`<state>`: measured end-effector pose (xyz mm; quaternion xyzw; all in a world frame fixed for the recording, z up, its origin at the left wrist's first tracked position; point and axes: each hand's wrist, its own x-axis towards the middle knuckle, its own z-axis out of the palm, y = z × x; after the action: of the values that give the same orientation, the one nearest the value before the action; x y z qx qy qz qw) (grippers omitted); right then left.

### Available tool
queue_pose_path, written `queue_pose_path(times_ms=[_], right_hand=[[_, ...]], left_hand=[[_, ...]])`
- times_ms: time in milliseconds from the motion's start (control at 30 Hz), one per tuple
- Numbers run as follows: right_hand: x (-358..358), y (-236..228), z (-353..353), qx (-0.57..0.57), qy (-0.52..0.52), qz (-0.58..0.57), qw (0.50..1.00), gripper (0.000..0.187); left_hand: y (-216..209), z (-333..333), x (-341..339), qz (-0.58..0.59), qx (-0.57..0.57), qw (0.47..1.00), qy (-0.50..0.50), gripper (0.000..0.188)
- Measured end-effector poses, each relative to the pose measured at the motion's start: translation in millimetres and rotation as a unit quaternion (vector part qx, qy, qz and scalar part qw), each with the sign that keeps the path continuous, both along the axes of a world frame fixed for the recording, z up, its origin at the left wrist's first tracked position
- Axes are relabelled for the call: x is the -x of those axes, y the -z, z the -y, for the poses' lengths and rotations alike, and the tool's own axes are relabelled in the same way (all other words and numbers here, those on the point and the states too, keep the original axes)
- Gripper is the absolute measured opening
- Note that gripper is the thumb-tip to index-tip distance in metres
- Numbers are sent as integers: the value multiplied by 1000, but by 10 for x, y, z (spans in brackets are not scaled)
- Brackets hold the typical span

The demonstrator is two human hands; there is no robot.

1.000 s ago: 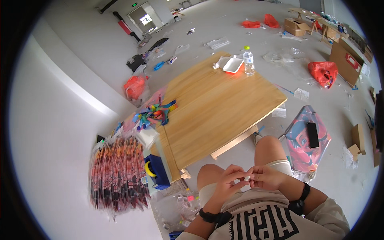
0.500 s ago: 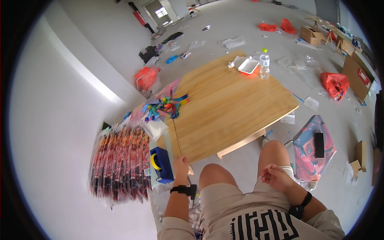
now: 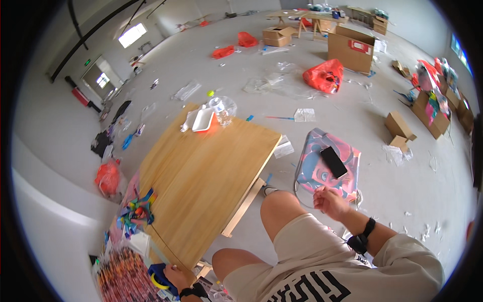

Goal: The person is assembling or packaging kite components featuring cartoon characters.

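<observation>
My left hand [image 3: 176, 278] is at the near left corner of the wooden table, right beside a blue tape dispenser [image 3: 159, 278] with a yellow core. Its fingers are blurred and partly hidden, so I cannot tell their grip. My right hand [image 3: 330, 202] is raised past my knee with the fingers curled in. Whatever it may hold is too small to make out. Just beyond it is a seat with a colourful cartoon print [image 3: 313, 168], and a black phone [image 3: 333, 162] lies on top.
On the wooden table [image 3: 201, 171] stand a white tray [image 3: 203, 120] and a water bottle [image 3: 220, 110]. Colourful ribbon pieces [image 3: 137, 214] lie at its left edge, near stacked plastic-wrapped packs [image 3: 126, 277]. A red bag [image 3: 323, 76] and cardboard boxes [image 3: 350, 50] are on the floor.
The view has swung to the right. My right hand has moved out toward the printed seat, its fingers still curled. My left hand stays by the tape dispenser.
</observation>
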<state>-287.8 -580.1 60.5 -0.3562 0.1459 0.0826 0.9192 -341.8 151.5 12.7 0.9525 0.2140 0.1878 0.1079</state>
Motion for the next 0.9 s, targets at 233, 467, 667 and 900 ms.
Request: queue_pose_path(times_ms=[233, 467, 667, 900], right_hand=[[-301, 488, 931, 593, 133, -20, 794, 35], [-769, 478, 1008, 818, -4, -99, 566, 109], [-914, 742, 1128, 810, 8, -100, 577, 121], [-812, 896, 1230, 834, 70, -13, 547, 95]], left_hand=[[-657, 849, -588, 100, -70, 989, 83, 52], [-1516, 4253, -1331, -138, 509, 742, 415, 29], [-420, 5882, -1937, -250, 504, 701, 438, 37], [470, 6384, -2521, -188, 230, 889, 348, 51]])
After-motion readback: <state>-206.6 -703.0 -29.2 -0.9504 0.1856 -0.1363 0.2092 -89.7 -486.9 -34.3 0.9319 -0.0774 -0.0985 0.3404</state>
